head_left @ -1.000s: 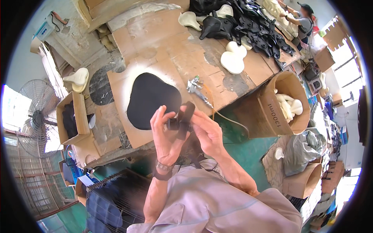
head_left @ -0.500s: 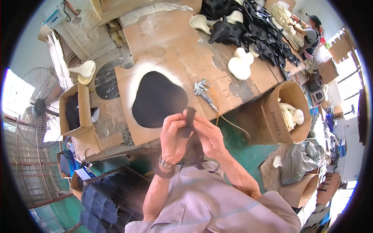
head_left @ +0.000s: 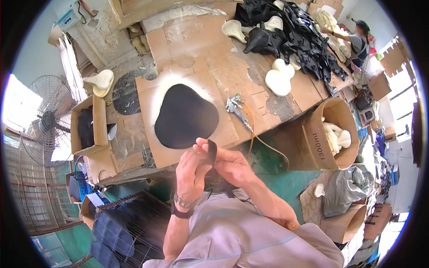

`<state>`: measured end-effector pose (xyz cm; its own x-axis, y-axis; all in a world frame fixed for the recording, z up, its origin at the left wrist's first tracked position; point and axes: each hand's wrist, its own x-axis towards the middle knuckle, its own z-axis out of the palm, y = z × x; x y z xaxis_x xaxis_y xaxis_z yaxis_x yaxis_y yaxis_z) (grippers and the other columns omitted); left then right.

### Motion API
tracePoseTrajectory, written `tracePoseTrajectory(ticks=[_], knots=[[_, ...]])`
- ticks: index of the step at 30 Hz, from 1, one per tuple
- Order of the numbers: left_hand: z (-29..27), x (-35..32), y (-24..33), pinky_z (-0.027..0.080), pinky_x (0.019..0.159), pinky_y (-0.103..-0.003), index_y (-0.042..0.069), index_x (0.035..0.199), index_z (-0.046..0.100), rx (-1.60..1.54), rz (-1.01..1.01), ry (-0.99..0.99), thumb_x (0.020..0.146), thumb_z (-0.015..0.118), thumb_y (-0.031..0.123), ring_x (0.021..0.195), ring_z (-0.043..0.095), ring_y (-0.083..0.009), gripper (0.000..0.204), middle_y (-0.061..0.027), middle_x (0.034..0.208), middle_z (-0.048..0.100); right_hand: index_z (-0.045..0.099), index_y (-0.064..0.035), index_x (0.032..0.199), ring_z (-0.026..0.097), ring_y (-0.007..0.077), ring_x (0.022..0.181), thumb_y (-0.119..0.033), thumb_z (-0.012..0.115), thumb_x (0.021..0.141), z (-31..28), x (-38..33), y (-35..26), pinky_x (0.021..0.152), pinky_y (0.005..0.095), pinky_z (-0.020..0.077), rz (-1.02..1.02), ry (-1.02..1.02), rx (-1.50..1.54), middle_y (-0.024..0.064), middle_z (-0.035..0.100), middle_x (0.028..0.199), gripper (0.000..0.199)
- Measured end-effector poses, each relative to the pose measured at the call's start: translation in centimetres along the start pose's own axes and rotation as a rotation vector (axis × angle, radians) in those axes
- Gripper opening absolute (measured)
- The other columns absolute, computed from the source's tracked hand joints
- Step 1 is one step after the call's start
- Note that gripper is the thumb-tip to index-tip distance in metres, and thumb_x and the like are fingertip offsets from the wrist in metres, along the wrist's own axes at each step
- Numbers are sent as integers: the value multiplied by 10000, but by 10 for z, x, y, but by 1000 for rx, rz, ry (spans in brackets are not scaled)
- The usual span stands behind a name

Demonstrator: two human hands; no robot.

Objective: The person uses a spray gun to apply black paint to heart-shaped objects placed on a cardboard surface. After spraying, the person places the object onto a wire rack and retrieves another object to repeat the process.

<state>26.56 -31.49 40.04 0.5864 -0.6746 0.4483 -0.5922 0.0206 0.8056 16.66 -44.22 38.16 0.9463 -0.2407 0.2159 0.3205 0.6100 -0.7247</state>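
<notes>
Both hands are raised close together in front of the chest, just short of the near edge of the bench point(head_left: 268, 85); left hand point(head_left: 191, 172) and right hand point(head_left: 230, 164) share one small black piece point(head_left: 211, 151), a thin dark strip or tab that stands up between the fingertips; left fingers point(head_left: 200, 154) curl around its near side, right fingers point(head_left: 220, 154) press from the other side, so both are clenched on it (how far it runs down inside the palms is hidden).

Handling, as a judgement: it looks light and thin, likely flexible like cut fabric or a rubbery sheet; it seems to bend slightly at the top; not fragile, not slippery by the look of it; best taken by pinching the flat faces near an edge, thumb against forefinger, one hand steadying while the other works.

Beyond the fingertips, on a cardboard sheet point(head_left: 214, 76) with a pale overspray halo, lies a large black saddle-shaped piece point(head_left: 185, 117); just to the right of the fingers, further out, a spray gun point(head_left: 236, 108) with its hose trailing off the bench edge; far beyond, cream foam saddle pads point(head_left: 279, 78) and a heap of black saddle shells point(head_left: 295, 35); right of the hands a cardboard drum point(head_left: 328, 134) holds more cream pieces; left, an open carton point(head_left: 89, 125) and a fan point(head_left: 42, 118); another person point(head_left: 357, 42) works at the far end.
</notes>
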Motion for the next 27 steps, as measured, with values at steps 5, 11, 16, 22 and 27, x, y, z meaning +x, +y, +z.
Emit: tracePoseTrajectory(ticks=[5, 11, 16, 22, 27], knots=[[-9, -6, 20, 466, 723, -419, 20, 885, 634, 204, 149, -167, 790, 724, 49, 784, 577, -337, 134, -120, 821, 619, 393, -3, 1536, 263, 335, 1533, 69, 540, 865, -14, 8, 12, 1234, 427, 247, -136, -236, -1011, 195, 296, 1641, 691], [3, -21, -7, 461, 714, -412, 32, 922, 632, 103, 64, -78, 808, 724, 67, 770, 584, -332, 150, -103, 820, 638, 204, -55, 1617, 188, 307, 1557, 35, 637, 845, -15, 8, 27, 1250, 432, 198, 38, -111, -565, 153, 160, 1693, 889], [-11, -18, 4, 446, 709, -402, 32, 901, 618, 117, 95, -62, 804, 709, 44, 761, 587, -324, 133, -96, 815, 646, 104, -118, 1642, 178, 327, 1555, -45, 688, 900, 6, 12, 34, 1244, 481, 211, -9, 23, 35, 103, 102, 1709, 947], [-21, -15, 17, 440, 716, -405, 37, 844, 591, 75, 137, -43, 738, 616, -36, 743, 588, -322, 131, -94, 776, 619, 120, -120, 1640, 124, 322, 1565, -174, 656, 969, 30, 22, 14, 1258, 476, 156, -33, 2, 127, 102, 70, 1712, 860], [-17, -22, 11, 480, 789, -432, 40, 855, 594, 76, 186, -7, 715, 630, -39, 806, 629, -342, 165, -107, 813, 635, 95, -81, 1634, 102, 324, 1569, -319, 651, 991, 13, 30, 23, 1258, 448, 127, -224, -64, -419, 118, 47, 1712, 883]])
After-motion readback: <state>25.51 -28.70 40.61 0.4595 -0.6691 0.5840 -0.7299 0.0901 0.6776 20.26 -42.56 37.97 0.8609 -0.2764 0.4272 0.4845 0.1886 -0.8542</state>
